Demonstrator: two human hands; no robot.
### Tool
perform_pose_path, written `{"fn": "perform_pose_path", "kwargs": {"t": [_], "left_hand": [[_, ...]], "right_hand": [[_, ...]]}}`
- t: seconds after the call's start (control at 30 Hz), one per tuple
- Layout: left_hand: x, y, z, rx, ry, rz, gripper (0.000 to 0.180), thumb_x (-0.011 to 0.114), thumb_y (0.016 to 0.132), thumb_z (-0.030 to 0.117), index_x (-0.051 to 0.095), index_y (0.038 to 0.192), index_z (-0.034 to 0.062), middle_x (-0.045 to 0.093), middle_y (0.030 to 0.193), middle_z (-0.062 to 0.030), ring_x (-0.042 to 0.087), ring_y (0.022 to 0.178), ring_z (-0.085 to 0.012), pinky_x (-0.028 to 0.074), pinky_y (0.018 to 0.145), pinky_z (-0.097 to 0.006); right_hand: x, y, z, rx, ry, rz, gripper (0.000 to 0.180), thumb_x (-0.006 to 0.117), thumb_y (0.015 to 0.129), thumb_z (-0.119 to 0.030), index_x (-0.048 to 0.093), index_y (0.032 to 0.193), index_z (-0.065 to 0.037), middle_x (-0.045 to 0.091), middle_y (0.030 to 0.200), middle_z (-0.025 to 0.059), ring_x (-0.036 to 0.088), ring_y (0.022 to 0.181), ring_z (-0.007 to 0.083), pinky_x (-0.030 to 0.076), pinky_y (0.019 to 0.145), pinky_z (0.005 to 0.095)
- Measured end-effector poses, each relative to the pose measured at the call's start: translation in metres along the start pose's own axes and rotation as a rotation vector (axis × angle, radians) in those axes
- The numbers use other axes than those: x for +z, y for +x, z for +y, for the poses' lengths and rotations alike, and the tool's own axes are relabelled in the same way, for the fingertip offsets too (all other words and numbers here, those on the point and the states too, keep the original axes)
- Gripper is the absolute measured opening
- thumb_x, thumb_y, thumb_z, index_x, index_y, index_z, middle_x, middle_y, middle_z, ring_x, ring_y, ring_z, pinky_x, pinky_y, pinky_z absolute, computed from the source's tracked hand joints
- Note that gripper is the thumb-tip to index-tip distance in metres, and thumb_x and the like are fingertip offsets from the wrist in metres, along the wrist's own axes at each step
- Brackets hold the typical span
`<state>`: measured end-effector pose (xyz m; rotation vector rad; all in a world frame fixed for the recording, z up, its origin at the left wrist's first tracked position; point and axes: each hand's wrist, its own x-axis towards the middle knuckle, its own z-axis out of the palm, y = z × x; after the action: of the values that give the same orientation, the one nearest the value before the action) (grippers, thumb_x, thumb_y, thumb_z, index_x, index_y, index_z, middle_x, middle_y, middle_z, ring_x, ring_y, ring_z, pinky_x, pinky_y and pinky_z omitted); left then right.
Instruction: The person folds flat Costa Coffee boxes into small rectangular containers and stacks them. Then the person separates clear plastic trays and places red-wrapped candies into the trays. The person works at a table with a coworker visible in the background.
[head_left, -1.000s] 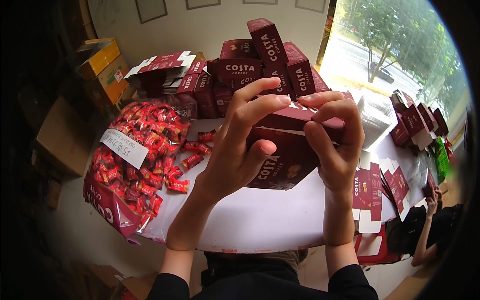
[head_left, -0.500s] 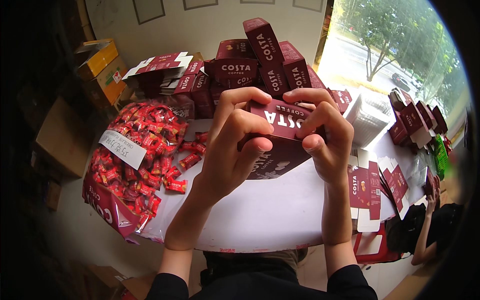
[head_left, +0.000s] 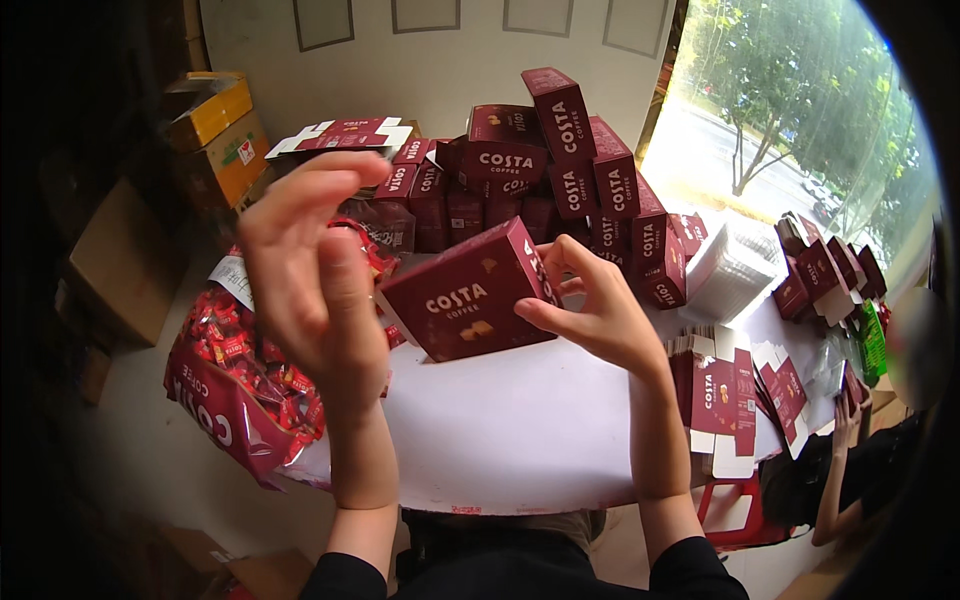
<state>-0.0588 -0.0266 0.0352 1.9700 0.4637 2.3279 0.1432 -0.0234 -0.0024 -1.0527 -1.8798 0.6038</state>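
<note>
A maroon carton (head_left: 455,325) with white lettering is tilted above the white table. My right hand (head_left: 612,312) grips it at its right end, thumb on the front face and fingers behind. A pale edge shows along the carton's left end. Up and to the left of it, my left hand (head_left: 325,285) is empty, its fingers apart and slightly curled, a little blurred. Behind that hand lies a large clear-and-maroon bag (head_left: 222,410) full of small red wrapped sweets (head_left: 225,330), partly hidden by the hand and forearm.
Maroon cartons (head_left: 508,165) are stacked along the back of the table (head_left: 500,440). Flat carton blanks (head_left: 722,395) and a stack of clear plastic trays (head_left: 735,265) lie at right. A co-worker's arm (head_left: 835,480) reaches in at far right. Cardboard boxes (head_left: 125,265) stand at left.
My left hand has let go of the carton and moved up and left. My right hand has kept hold, turning the carton so its broad face shows and shifting it slightly left.
</note>
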Motion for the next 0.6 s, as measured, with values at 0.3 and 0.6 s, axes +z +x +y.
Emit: {"fn": "perform_pose_path", "kwargs": {"t": [0.3, 0.6], "left_hand": [[-0.061, 0.014, 0.011, 0.006, -0.195, 0.622, 0.026, 0.035, 0.091, 0.019, 0.045, 0.11, 0.0041, 0.054, 0.093, -0.0116, 0.051, 0.085, -0.0214, 0.043, 0.084, -0.04], [-0.068, 0.013, 0.021, 0.032, -0.189, 0.623, 0.028, 0.034, 0.091, 0.02, 0.044, 0.112, 0.0045, 0.053, 0.092, -0.0121, 0.05, 0.081, -0.0215, 0.043, 0.084, -0.041]], "right_hand": [[0.155, 0.125, 0.044, 0.44, 1.12, 0.432, 0.032, 0.07, 0.078, -0.024, 0.04, 0.079, -0.011, 0.051, 0.083, 0.0029, 0.053, 0.076, 0.0124, 0.052, 0.072, 0.0324], [0.165, 0.157, 0.042, 0.603, 1.181, 0.357, 0.047, 0.055, 0.084, -0.022, 0.039, 0.128, -0.014, 0.036, 0.133, 0.0098, 0.032, 0.124, 0.0264, 0.025, 0.104, 0.0415]]}}
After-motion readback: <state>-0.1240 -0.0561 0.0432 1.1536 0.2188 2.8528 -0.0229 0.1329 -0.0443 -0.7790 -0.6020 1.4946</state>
